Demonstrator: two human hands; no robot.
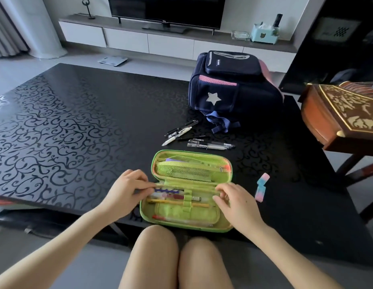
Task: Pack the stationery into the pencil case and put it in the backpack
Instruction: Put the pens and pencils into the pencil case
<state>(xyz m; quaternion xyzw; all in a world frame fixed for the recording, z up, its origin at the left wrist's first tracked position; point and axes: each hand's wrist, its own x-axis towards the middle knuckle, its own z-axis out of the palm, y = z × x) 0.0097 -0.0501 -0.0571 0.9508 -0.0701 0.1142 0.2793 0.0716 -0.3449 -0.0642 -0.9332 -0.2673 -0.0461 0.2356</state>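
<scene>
The left hand (127, 189) and right hand (236, 203) are each pinching their grip onto one end of the inner flap (202, 184) of the pencil case (192, 152) lying open on the bench (77, 122), probably clearing room for the pens (206, 145) lying loose just before the backpack (229, 90).

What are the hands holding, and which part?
The left hand pinches the middle flap of the green pencil case at its left end; the right hand grips its right end.

Open pencil case (187, 190) on table (77, 122) near edge, pens (199, 140) behind it, backpack (233, 86) farther back
</scene>
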